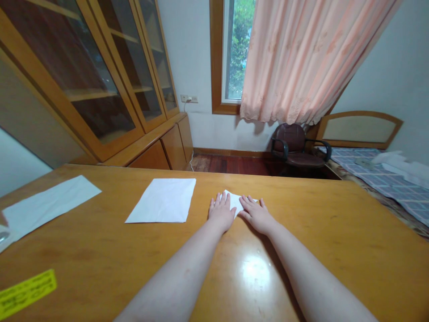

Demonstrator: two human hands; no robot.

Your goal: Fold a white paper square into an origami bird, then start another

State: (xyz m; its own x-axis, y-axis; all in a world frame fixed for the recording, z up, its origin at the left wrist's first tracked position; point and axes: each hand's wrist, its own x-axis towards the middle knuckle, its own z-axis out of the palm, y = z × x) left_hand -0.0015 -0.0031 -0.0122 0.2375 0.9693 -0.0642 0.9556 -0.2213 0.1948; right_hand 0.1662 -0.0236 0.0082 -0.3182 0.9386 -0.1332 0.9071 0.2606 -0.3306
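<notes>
Small white folded paper (236, 200) at frame centre lies under both flat, open-fingered hands, left hand (221, 212) and right hand (256, 214); bare table (335, 232) stretches rightward.

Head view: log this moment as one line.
left hand: flat on small white paper | right hand: flat on same paper | paper: on wooden table | nearby: larger white sheet, left of hands
</notes>
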